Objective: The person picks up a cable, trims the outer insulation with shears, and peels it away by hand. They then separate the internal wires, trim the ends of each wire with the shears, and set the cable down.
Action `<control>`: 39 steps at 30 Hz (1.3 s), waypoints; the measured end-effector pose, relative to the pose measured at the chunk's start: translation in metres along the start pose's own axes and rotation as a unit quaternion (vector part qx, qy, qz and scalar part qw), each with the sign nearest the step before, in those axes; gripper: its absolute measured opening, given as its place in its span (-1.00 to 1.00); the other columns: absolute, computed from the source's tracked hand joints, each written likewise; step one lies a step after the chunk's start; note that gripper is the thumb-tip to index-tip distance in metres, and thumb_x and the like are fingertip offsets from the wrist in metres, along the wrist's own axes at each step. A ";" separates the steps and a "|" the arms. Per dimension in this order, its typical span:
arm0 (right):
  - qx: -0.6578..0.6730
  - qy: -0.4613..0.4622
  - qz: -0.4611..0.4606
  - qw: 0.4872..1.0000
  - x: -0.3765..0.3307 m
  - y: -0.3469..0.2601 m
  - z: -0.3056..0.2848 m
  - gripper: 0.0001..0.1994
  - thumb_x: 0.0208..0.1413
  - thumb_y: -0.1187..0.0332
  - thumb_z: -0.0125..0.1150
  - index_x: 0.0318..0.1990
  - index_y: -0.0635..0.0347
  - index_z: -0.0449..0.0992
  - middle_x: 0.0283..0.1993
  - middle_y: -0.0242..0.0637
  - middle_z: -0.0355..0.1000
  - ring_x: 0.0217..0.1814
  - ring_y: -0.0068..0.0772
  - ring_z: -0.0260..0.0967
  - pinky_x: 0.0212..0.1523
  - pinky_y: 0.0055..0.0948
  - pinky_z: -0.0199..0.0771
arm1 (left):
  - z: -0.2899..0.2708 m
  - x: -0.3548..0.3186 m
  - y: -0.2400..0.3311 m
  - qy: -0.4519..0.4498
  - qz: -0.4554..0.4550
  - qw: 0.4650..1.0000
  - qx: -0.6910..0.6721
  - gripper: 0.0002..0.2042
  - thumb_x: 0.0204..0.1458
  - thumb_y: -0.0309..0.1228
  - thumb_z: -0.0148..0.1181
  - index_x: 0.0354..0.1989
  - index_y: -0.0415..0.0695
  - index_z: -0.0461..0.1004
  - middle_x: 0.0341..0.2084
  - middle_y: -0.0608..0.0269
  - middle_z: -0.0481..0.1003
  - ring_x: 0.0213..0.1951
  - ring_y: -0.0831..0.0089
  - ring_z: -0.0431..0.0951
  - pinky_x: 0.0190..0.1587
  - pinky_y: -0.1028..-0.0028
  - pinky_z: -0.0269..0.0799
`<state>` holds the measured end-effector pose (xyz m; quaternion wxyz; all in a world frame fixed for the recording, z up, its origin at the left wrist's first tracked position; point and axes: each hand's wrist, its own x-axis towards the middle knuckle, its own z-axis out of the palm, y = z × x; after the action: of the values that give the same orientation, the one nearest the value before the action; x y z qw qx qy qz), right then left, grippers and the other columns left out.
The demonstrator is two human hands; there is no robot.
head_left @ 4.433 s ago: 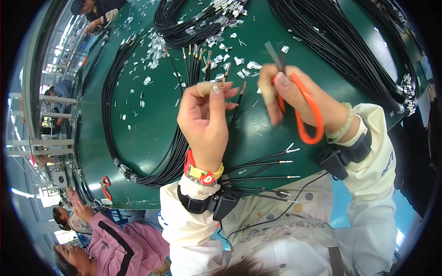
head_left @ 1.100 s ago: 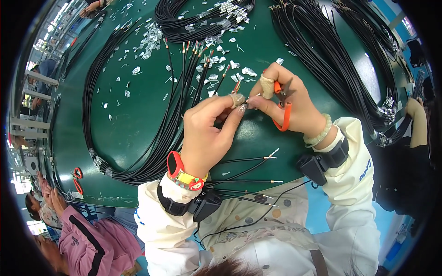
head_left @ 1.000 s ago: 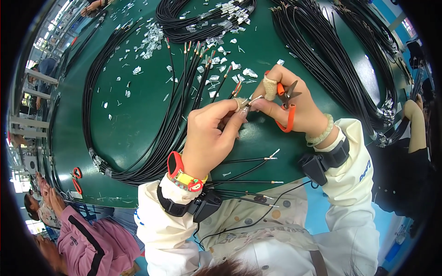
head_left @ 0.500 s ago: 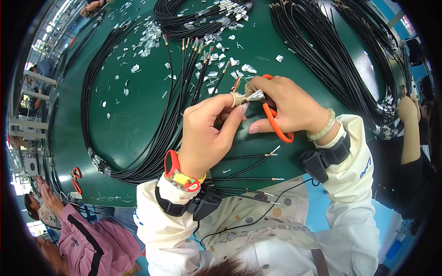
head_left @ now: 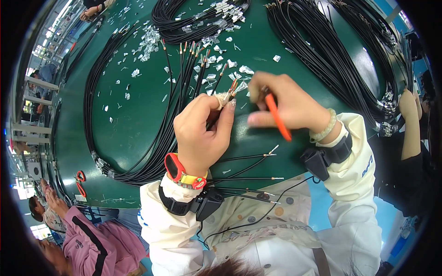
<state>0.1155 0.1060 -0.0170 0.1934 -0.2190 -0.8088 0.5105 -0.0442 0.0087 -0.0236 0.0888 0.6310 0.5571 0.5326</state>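
My left hand (head_left: 198, 131) is closed, thumb and wrapped forefinger pinching a black cable near its stripped end (head_left: 234, 87). Thin coloured wires and a scrap of silvery foil (head_left: 241, 86) stick out above the fingertips. To the right of it, a small gap away, my right hand (head_left: 292, 103) grips scissors with orange handles (head_left: 275, 117); the hand is smeared by motion and the blades are mostly hidden. Beneath my left hand runs a bundle of black cables (head_left: 159, 158), several with stripped ends fanned out beyond it. More cable ends (head_left: 271, 178) lie near my lap.
Foil scraps (head_left: 149, 42) litter the green table (head_left: 124, 142). Coiled black cables (head_left: 177, 32) lie at the far side, and a thick bundle (head_left: 329, 55) curves down the right. Red-handled scissors (head_left: 80, 183) rest at the left edge. Co-workers sit left and stand right.
My right hand with the scissors has drawn away from the cable end and turned. My left hand has shifted slightly left, and the cable's coloured wires show more plainly.
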 end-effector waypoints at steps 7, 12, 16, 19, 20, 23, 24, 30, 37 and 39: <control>0.248 0.137 -0.107 0.953 0.006 -0.004 0.017 -0.69 -0.14 0.55 0.19 -0.46 0.10 0.10 -0.46 -0.32 0.32 -0.44 -0.64 0.24 -0.42 -0.64 0.26 | -0.003 0.002 0.004 -0.024 0.031 0.999 0.028 -0.89 -0.21 -0.59 0.21 -0.49 -0.24 0.41 -0.72 0.25 0.34 -0.74 0.50 0.32 -0.69 0.57 0.20; 0.255 0.113 -0.113 0.954 0.007 0.001 0.017 -0.69 -0.12 0.59 0.14 -0.46 0.10 0.06 -0.50 -0.35 0.26 -0.41 -0.62 0.22 -0.37 -0.63 0.25 | 0.001 -0.001 -0.003 -0.039 0.000 0.999 -0.008 -0.89 -0.19 -0.57 0.19 -0.43 -0.26 0.44 -0.69 0.21 0.42 -0.70 0.50 0.40 -0.67 0.61 0.24; 0.276 0.083 -0.119 0.950 0.007 0.006 0.011 -0.69 -0.12 0.60 0.12 -0.46 0.09 0.06 -0.52 -0.37 0.23 -0.41 -0.61 0.21 -0.35 -0.62 0.25 | 0.002 0.001 0.002 -0.087 -0.082 0.992 -0.045 -0.90 -0.15 -0.58 0.16 -0.41 -0.27 0.44 -0.70 0.19 0.44 -0.70 0.48 0.44 -0.67 0.61 0.26; 0.292 0.068 -0.117 0.947 0.005 0.008 0.006 -0.70 -0.12 0.60 0.12 -0.46 0.10 0.06 -0.53 -0.38 0.23 -0.41 -0.61 0.21 -0.35 -0.62 0.25 | 0.005 0.006 0.010 -0.102 -0.139 0.979 -0.110 -0.92 -0.15 -0.57 0.15 -0.44 -0.28 0.45 -0.72 0.20 0.43 -0.72 0.49 0.42 -0.67 0.59 0.26; 0.303 0.061 -0.115 0.944 0.005 0.007 0.006 -0.70 -0.13 0.60 0.12 -0.47 0.10 0.06 -0.53 -0.37 0.24 -0.41 -0.61 0.21 -0.35 -0.62 0.25 | 0.005 0.006 0.011 -0.107 -0.169 0.970 -0.138 -0.92 -0.14 -0.56 0.15 -0.45 -0.28 0.45 -0.73 0.21 0.42 -0.73 0.49 0.42 -0.67 0.59 0.26; 0.288 0.042 -0.093 0.952 0.003 0.007 0.001 -0.71 -0.13 0.59 0.12 -0.48 0.11 0.07 -0.53 -0.36 0.25 -0.41 -0.61 0.22 -0.35 -0.62 0.25 | 0.006 0.005 0.005 -0.156 -0.060 0.978 -0.121 -0.94 -0.14 -0.56 0.15 -0.48 -0.28 0.45 -0.72 0.20 0.42 -0.74 0.49 0.41 -0.67 0.58 0.26; 0.261 0.029 -0.073 0.962 0.002 0.007 -0.001 -0.71 -0.14 0.59 0.13 -0.48 0.12 0.08 -0.53 -0.36 0.26 -0.41 -0.62 0.22 -0.35 -0.63 0.25 | 0.007 0.004 0.003 -0.180 -0.005 0.977 -0.113 -0.95 -0.14 -0.55 0.15 -0.49 -0.27 0.45 -0.72 0.20 0.43 -0.74 0.50 0.41 -0.67 0.57 0.26; 0.265 0.037 0.011 0.963 -0.006 0.004 -0.021 -0.73 -0.15 0.58 0.16 -0.49 0.15 0.12 -0.49 -0.30 0.34 -0.41 -0.64 0.25 -0.35 -0.63 0.26 | 0.016 0.002 -0.004 -0.137 -0.003 0.990 -0.022 -0.95 -0.13 -0.53 0.14 -0.53 -0.26 0.45 -0.74 0.17 0.41 -0.75 0.45 0.39 -0.67 0.55 0.26; 0.106 0.008 -0.042 0.993 -0.003 0.011 -0.011 -0.72 -0.21 0.61 0.20 -0.48 0.17 0.16 -0.41 -0.23 0.41 -0.38 -0.60 0.33 -0.35 -0.65 0.31 | 0.016 -0.004 -0.017 -0.191 -0.029 0.981 0.003 -0.92 -0.10 -0.51 0.10 -0.51 -0.27 0.43 -0.73 0.14 0.41 -0.76 0.43 0.38 -0.67 0.52 0.25; 0.062 0.024 -0.062 0.996 -0.003 0.007 -0.003 -0.72 -0.21 0.62 0.20 -0.47 0.18 0.17 -0.41 -0.24 0.41 -0.36 -0.59 0.35 -0.35 -0.65 0.32 | 0.014 -0.004 -0.014 -0.175 -0.122 0.975 -0.061 -0.91 -0.07 -0.50 0.08 -0.48 -0.29 0.42 -0.71 0.16 0.43 -0.75 0.50 0.39 -0.67 0.56 0.26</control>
<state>0.1210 0.1091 -0.0225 0.2566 -0.1684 -0.7829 0.5412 -0.0413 0.0176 -0.0414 0.2879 0.6350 0.5719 0.4322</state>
